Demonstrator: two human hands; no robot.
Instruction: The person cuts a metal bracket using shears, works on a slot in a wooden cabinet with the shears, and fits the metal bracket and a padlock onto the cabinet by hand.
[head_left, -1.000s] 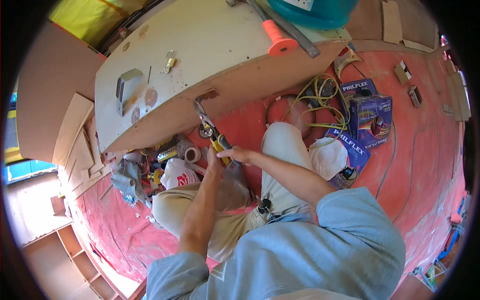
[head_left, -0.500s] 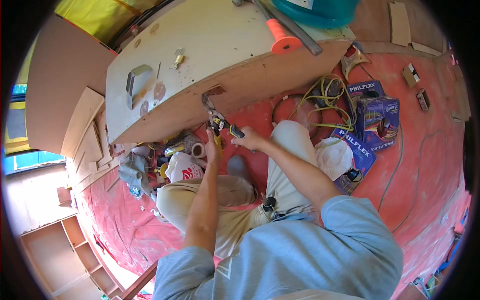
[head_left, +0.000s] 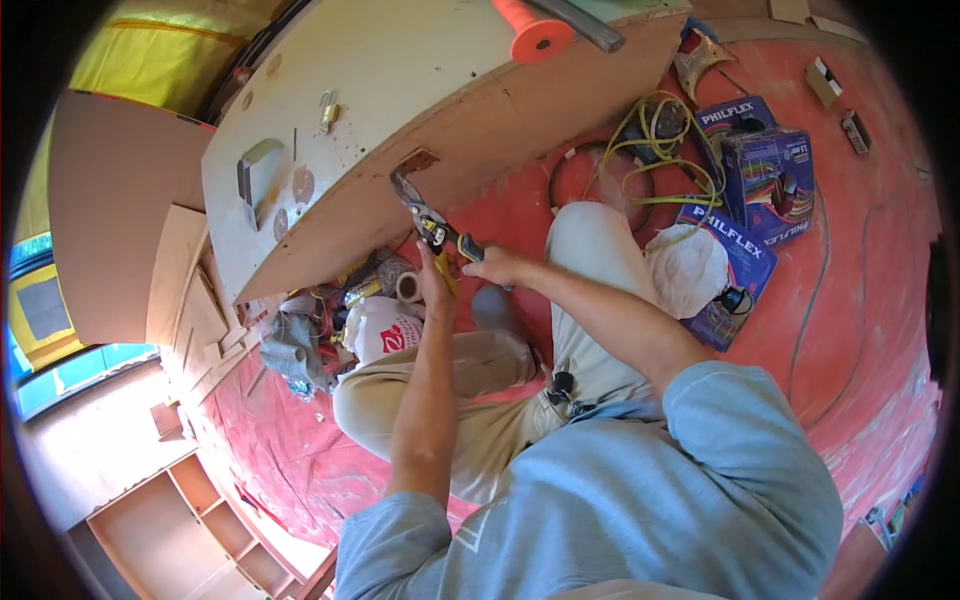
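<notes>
1. Nearest, the left hand (head_left: 437, 283) is wrapped around the yellow lower grip of a pair of snips (head_left: 433, 228). A sudden closing of the grips could pinch its fingers, since they sit close to the gap between them.
2. At three o'clock from it, the right hand (head_left: 496, 266) is clenched on the black-and-yellow end of the other grip. With the two grips spread and each hand on only one, an uneven push could twist the tool sideways.
3. The snips lie ahead of both hands, running out to eleven o'clock from them. Their metal head reaches the brown patch (head_left: 424, 158) in the side of the pale-topped wooden box (head_left: 480, 135); whether it bites there, I cannot tell. A slip off that edge, from a shallow hold, could scrape the wood or jolt the hands.
4. At nine o'clock, just beside the left hand, is a tape roll (head_left: 400, 278); the white plastic bag (head_left: 378, 330) is at eight. An elbow or foot drifting that way might knock them.
5. Farther off, the yellow cable (head_left: 640, 172) loops at two o'clock, next to the blue boxes (head_left: 800, 160). On the box top, the padlock (head_left: 329, 114) is at eleven.
</notes>
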